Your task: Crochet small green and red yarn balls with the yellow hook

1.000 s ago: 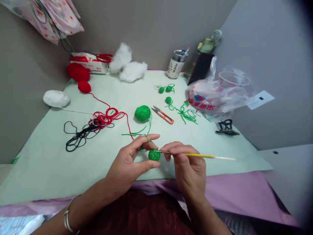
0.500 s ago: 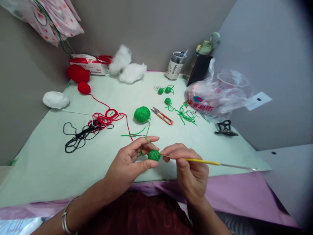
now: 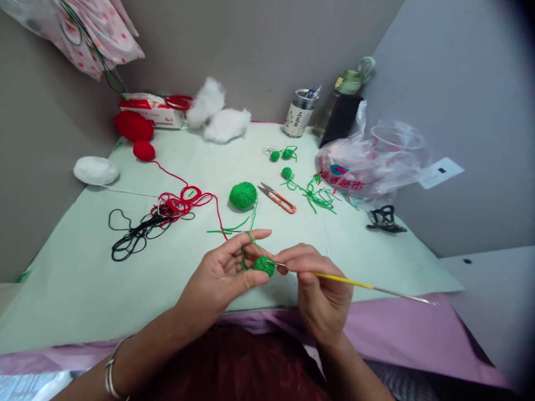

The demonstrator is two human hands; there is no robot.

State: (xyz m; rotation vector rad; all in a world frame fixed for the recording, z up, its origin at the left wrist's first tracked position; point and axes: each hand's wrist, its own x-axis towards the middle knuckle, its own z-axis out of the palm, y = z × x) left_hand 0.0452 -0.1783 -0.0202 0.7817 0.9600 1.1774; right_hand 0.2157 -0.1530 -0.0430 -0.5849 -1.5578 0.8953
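Between the thumb and fingers of my left hand [image 3: 228, 273] is a small green crocheted piece [image 3: 264, 267], rounded in shape. Green yarn passes over the raised index finger of that hand and leads back to a green yarn ball [image 3: 243, 196] on the table. My right hand [image 3: 321, 284] is closed around a crochet hook [image 3: 343, 279] with a yellow handle. The hook's metal tip touches the green piece near its top; whether it is inside a stitch I cannot tell. Beyond my hands lie orange thread snips [image 3: 278, 199].
Red yarn [image 3: 181, 201] and black cord [image 3: 142, 234] lie tangled at left. Small green balls [image 3: 286, 172] and yarn scraps [image 3: 320, 199] are right of centre. White stuffing [image 3: 228, 123], a pen cup [image 3: 299, 114] and a plastic bag [image 3: 368, 164] stand farther back. A black hair clip [image 3: 387, 219] lies at right.
The hook's free end has dipped and moved slightly left as my right hand tilted. My left index finger has risen a little. Both hands keep their holds.
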